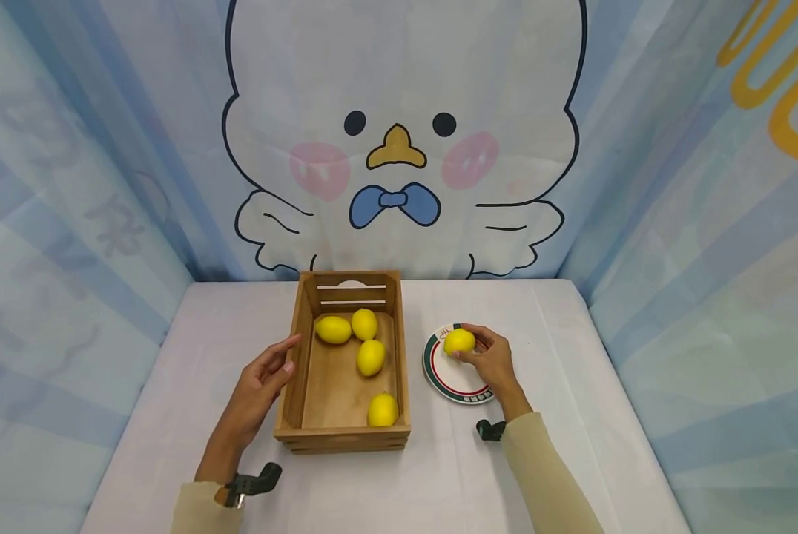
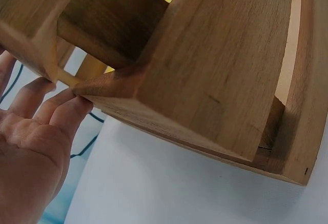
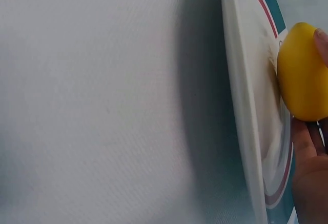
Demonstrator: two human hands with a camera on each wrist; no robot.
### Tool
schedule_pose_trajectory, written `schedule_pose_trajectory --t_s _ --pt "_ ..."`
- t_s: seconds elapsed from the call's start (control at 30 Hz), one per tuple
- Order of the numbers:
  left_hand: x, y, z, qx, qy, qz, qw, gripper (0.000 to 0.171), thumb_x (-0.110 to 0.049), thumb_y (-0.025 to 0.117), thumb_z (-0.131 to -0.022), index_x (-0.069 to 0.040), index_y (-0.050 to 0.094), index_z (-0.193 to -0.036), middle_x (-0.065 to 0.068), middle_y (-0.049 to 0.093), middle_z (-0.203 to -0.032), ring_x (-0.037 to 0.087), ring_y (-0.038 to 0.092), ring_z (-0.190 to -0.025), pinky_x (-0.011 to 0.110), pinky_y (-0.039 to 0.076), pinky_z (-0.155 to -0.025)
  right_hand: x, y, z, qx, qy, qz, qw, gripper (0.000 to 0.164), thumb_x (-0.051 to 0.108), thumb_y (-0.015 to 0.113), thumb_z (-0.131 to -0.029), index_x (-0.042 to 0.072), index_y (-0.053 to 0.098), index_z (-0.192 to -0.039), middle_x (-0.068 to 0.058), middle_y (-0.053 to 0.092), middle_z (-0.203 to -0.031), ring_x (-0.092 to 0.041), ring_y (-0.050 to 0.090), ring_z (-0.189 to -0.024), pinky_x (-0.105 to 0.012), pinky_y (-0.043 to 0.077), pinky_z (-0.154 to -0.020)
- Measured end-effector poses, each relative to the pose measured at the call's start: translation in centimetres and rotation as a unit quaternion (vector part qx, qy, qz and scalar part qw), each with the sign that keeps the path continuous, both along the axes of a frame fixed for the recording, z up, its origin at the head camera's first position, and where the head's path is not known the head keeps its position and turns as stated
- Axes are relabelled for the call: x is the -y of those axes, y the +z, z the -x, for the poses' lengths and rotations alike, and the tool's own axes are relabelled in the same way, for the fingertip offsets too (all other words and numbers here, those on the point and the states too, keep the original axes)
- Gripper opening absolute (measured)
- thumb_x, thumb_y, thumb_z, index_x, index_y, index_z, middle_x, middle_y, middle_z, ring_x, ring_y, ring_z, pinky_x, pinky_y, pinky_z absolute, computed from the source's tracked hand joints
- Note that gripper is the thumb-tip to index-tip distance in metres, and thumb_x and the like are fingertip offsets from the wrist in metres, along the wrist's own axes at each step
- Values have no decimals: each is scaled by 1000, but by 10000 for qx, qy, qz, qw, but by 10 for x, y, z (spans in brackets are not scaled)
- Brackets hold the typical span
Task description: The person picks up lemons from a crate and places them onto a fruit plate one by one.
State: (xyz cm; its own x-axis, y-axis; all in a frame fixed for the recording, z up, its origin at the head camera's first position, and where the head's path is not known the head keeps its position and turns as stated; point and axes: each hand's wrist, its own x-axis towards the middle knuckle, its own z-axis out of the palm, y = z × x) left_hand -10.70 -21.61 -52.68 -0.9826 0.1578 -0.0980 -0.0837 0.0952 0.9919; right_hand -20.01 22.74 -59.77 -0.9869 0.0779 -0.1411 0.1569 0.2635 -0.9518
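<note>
On the right of the table, my right hand point(image 1: 492, 362) pinches a yellow lemon point(image 1: 459, 341) between thumb and fingers, over a round plate point(image 1: 449, 378) with a green and red rim. The right wrist view shows that lemon point(image 3: 302, 75) close at the plate's point(image 3: 246, 101) surface. A slatted wooden crate point(image 1: 342, 437) stands left of the plate. Several lemons lie in it: three toward the far end, one lemon point(image 1: 383, 409) in the near right corner. My left hand point(image 1: 259, 389) is at the crate's left side, its fingertips touching the wood point(image 2: 205, 75) in the left wrist view.
A white cloth point(image 1: 452, 482) covers the table. Printed fabric walls point(image 1: 399, 245) rise behind it and on both sides, the back one meeting the table near the crate's far end. Black camera mounts point(image 1: 259, 480) sit at both wrists.
</note>
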Motion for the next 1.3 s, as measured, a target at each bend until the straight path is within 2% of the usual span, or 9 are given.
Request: schedule_pose_trajectory --t_s 0.33,0.57,0.8,1.0,1.13,1.3 --pt "1 0 -1 -18 -16 22 10000 56 -32 56 -112 -21 41 -164 5 25 -177 36 19 -165 71 21 -127 0 1 2 -104 145 -149 9997 65 1 87 -86 15 65 -145 -8 60 -156 -28 51 -150 -39 38 -127" --pt "2 -1 0 -25 -12 29 10000 56 -32 56 -112 -21 41 -164 5 25 -177 37 18 -165 71 21 -127 1 3 1 -220 182 -119 9995 65 0 86 -86 11 63 -146 -9 60 -155 -28 52 -150 -35 41 -123" --pt "2 -2 1 -20 -32 5 10000 56 -32 56 -112 -21 40 -164 5 24 -178 36 18 -165 70 22 -127 -1 5 0 -349 165 -196 9991 66 1 86 -87 9 61 -147 -11 60 -155 -28 52 -150 -37 40 -125" --pt "2 -2 1 -33 -56 14 10000 56 -33 56 -112 -21 40 -165 5 24 -178 37 17 -166 71 21 -127 -2 16 2 -488 29 -350 9982 65 3 86 -88 11 61 -148 -8 58 -157 -28 51 -151 -39 41 -124" --pt "2 -2 1 -16 -55 -6 10000 56 -32 56 -112 -21 40 -164 5 24 -178 37 18 -165 71 21 -127 -1 28 5 -685 -37 -565 9960 63 10 86 -90 13 62 -147 -6 59 -156 -28 48 -152 -40 38 -126" --pt "2 -2 0 -11 -51 4 10000 56 -32 56 -112 -21 40 -165 5 24 -178 37 17 -165 71 21 -127 4 46 9 -997 29 -571 9934 62 12 87 -89 17 64 -146 -2 61 -154 -24 49 -150 -39 36 -129"
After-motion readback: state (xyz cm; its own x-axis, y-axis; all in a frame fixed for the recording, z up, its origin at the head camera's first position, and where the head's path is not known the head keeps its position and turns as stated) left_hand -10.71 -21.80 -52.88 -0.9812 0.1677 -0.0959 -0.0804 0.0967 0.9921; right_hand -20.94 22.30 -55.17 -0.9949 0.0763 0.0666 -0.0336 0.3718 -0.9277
